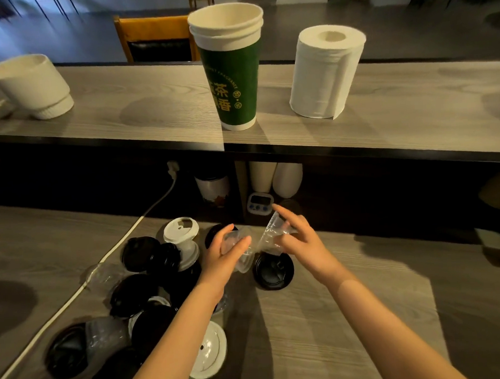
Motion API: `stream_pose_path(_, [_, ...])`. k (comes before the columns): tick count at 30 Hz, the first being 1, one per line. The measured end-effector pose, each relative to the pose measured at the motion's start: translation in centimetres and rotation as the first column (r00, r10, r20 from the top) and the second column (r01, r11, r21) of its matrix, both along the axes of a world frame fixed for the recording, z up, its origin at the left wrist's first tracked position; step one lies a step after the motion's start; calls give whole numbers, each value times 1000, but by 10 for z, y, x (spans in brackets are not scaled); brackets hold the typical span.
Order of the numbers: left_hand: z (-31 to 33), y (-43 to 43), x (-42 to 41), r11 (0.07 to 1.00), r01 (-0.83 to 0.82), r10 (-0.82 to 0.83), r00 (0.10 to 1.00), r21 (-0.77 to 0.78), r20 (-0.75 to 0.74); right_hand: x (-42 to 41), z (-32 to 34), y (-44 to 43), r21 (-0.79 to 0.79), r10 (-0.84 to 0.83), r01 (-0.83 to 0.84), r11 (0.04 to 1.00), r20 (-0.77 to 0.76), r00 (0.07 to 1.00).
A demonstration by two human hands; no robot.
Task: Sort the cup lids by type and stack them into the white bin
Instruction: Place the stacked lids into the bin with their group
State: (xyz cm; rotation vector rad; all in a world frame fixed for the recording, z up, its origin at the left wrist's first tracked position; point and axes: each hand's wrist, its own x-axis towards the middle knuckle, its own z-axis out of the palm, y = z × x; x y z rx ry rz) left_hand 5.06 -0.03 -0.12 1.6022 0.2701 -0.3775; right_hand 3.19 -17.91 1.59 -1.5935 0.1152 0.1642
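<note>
A white round plastic lid lay on the counter beside the left forearm. Ahead, the left hand and right hand each gripped a clear plastic dome lid, the two lids nearly touching between them. No white bin was in view.

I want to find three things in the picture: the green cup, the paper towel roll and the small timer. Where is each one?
green cup (pixel 237 61): head view, on its green sleeve above the yellow writing.
paper towel roll (pixel 322 77): head view, middle of its side.
timer (pixel 261 201): head view, on its dark screen.
</note>
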Motion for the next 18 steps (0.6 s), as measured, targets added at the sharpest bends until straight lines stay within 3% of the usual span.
stream_pose_path(3, [6, -12, -9, 997, -73, 72, 996, -11, -44, -12, 13, -4, 68, -69, 65, 996, 58, 996])
stream_pose_path(7, [15, -27, -25, 979, -124, 106, 987, -160, -119, -29, 17, 3, 151, -130, 111, 982, 124, 984])
stream_pose_path(10, [23, -31, -35, 955, -78, 53, 994, -286, -93, -38, 5, 8, -116, -96, 122, 986, 206, 974])
stream_pose_path(12, [24, -29, -39, 958, -56, 42, 998, -283, -54, -42, 1, 4, -316, -56, 132, 940, 237, 970])
stream_pose_path(15, [21, -23, -41, 962, -45, 30, 998, -271, -57, -47, 0, -3, -528, 86, 37, 849, 206, 975])
stream_pose_path(18, [21, -20, -44, 972, 6, -17, 999, -235, -44, -47, 3, 0, -720, 277, -122, 683, 101, 956])
